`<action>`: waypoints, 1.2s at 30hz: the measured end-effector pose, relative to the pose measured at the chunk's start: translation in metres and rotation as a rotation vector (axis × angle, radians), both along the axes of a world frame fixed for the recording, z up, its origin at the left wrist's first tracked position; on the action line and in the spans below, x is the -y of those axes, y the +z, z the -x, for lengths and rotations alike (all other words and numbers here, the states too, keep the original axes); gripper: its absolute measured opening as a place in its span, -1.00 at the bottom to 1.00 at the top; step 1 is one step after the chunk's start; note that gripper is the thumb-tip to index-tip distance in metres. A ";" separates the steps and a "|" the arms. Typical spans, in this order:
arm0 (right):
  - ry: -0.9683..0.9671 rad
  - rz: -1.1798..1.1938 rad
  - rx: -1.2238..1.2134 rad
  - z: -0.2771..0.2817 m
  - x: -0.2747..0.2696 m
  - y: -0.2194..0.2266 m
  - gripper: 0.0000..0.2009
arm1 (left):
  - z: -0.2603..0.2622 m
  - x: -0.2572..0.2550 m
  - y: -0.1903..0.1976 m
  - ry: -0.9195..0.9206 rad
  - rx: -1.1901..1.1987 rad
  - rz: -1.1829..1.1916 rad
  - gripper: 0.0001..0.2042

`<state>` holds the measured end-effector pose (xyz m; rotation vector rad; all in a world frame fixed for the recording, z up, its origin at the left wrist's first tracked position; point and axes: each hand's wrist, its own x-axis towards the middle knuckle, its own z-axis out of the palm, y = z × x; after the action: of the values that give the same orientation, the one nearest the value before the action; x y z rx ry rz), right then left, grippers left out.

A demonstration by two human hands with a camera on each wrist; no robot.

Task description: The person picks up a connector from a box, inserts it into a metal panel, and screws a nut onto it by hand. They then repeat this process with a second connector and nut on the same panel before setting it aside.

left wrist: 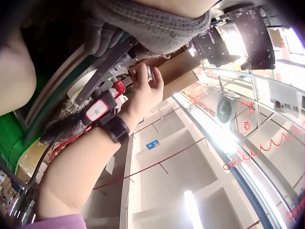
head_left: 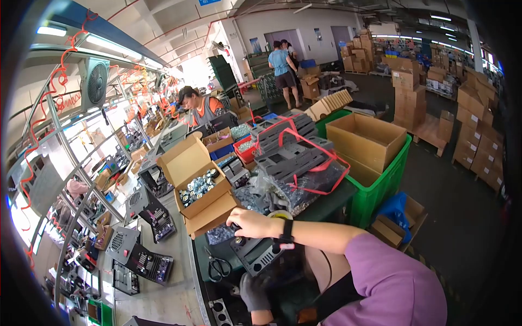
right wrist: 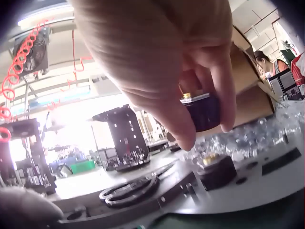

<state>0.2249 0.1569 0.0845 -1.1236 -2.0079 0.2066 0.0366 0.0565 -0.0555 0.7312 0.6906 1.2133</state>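
A grey metal panel [head_left: 261, 261] with slots and holes lies tilted at the front of the bench. My bare right hand [head_left: 251, 223] is above its upper end; in the right wrist view the right hand [right wrist: 190, 71] pinches a black part [right wrist: 205, 113] with a brass-coloured stud between thumb and fingers. Below it, a similar black part [right wrist: 217, 172] sits on the panel. My grey-gloved left hand [head_left: 254, 293] is at the panel's lower end, and in the left wrist view the gloved fingers [left wrist: 102, 39] curl at its edge, partly hidden by the cuff.
Black-handled scissors [head_left: 218, 266] lie left of the panel. Behind are an open carton [head_left: 204, 209] of small metal parts, plastic bags, stacked grey panels [head_left: 293, 157] with red straps and a green bin [head_left: 375, 195]. A seated person [head_left: 204, 108] works farther back.
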 end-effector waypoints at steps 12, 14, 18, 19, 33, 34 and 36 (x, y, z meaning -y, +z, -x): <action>0.233 0.822 -1.159 0.045 0.128 -0.078 -0.66 | -0.020 0.061 0.059 0.314 -0.513 -0.449 -0.62; 0.209 0.826 -1.161 0.053 0.137 -0.074 -0.66 | -0.020 0.060 0.051 0.348 -0.561 -0.454 -0.61; 0.247 0.830 -1.206 0.057 0.139 -0.073 -0.67 | -0.022 0.058 0.065 0.398 -0.509 -0.405 -0.64; 0.316 0.849 -1.259 0.055 0.139 -0.070 -0.67 | -0.020 0.055 0.064 0.424 -0.541 -0.474 -0.65; 0.603 0.804 -1.644 0.033 0.134 -0.037 -0.62 | -0.018 0.051 0.109 0.492 -0.755 -0.729 -0.60; 0.603 0.815 -1.641 0.034 0.135 -0.036 -0.62 | -0.018 0.050 0.109 0.488 -0.736 -0.761 -0.61; 0.543 0.798 -1.623 0.035 0.137 -0.033 -0.62 | -0.018 0.050 0.111 0.485 -0.719 -0.731 -0.63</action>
<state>0.1894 0.0195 0.0519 -0.3612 -0.6000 1.6650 0.0542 0.0065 0.0558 1.7321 1.0590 1.6821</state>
